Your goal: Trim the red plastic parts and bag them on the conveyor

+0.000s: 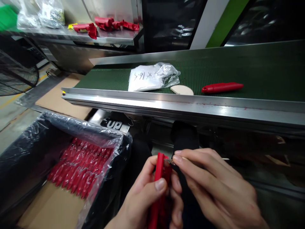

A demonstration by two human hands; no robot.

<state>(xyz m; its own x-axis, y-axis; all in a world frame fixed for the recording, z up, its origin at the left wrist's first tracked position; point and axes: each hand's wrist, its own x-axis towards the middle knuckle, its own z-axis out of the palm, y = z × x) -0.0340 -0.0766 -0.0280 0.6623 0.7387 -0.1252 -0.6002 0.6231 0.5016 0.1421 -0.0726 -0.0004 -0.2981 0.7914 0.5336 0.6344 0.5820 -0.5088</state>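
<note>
Green conveyor (257, 68) up front, and below its near edge the left hand (143, 200) grips a red plastic part (159, 171) while the right hand (214, 184) pinches a thin metal-tipped tool (170, 161) at its top, so I'd go light.

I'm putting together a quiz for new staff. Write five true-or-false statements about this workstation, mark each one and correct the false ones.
1. The right hand is empty. False: it pinches a slim tool.
2. The left hand grips a red part. True.
3. A plastic bag lies on the green belt. True.
4. The lined bin contains white pieces. False: it contains red pieces.
5. A lone red piece lies right of the bag. True.
</note>
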